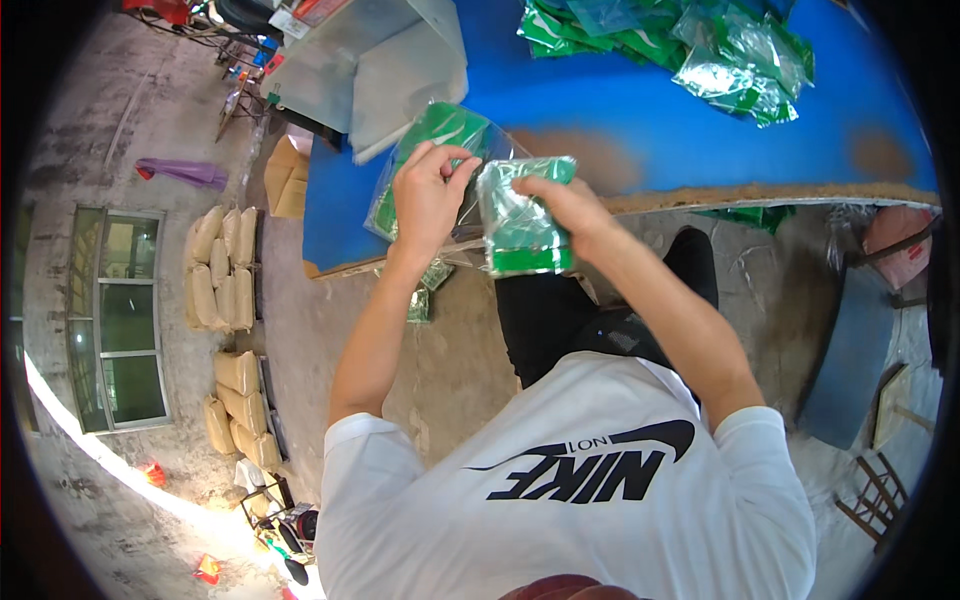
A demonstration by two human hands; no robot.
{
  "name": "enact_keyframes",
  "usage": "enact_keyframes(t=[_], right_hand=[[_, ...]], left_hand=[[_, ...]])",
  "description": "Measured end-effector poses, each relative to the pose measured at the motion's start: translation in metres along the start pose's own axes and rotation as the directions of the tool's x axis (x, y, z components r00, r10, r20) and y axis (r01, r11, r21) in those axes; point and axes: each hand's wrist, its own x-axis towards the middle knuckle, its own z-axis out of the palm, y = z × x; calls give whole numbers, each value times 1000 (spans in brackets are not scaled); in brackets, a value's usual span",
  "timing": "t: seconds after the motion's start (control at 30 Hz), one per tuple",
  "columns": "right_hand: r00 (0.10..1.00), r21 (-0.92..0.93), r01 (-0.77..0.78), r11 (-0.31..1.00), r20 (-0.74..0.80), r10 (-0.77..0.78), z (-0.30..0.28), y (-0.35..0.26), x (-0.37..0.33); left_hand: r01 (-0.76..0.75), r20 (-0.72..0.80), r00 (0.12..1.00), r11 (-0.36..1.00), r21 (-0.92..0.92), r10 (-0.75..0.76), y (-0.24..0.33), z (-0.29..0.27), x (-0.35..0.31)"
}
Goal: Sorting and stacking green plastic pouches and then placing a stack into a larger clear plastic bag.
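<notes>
Over the front edge of the blue table, my right hand (567,212) grips a green packet (530,262) in shiny clear wrapping, its thumb on top. Just left of it, my left hand (428,195) is closed in a pinch on the thin film of a clear plastic bag (384,212). Green packets (445,122) show through this bag, partly behind my left hand. The fingertips of the left hand are close to the packet in my right hand but look apart from it. The bag's mouth is hard to make out.
The blue table (700,150) has a worn brown front edge. A translucent plastic bin (410,85) lies at its left end. Several green packets (745,65) are heaped at the far right. Small green packets (420,305) lie on the floor below. Brown sacks (220,265) stand stacked at left.
</notes>
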Motion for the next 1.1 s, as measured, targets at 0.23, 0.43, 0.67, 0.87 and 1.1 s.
enact_keyframes(t=[0.23, 0.43, 0.67, 0.87, 1.1], right_hand=[[993, -233, 76, 970, -75, -95, -45, -78, -32], [978, -282, -114, 953, 134, 157, -18, -24, -11], [922, -88, -150, 985, 348, 171, -8, -12, 31], [968, -458, 21, 889, 232, 96, 25, -38, 22], [875, 132, -202, 970, 470, 118, 0, -30, 37]], left_hand=[[44, 51, 998, 999, -27, -43, 13, 18, 9], [120, 31, 992, 993, -1, -120, 10, 15, 4], [41, 74, 997, 992, -117, -32, 48, 27, 10], [-79, 20, 996, 980, -184, 85, 80, 19, 28], [-22, -75, 997, 935, -353, -5, 83, 43, 31]])
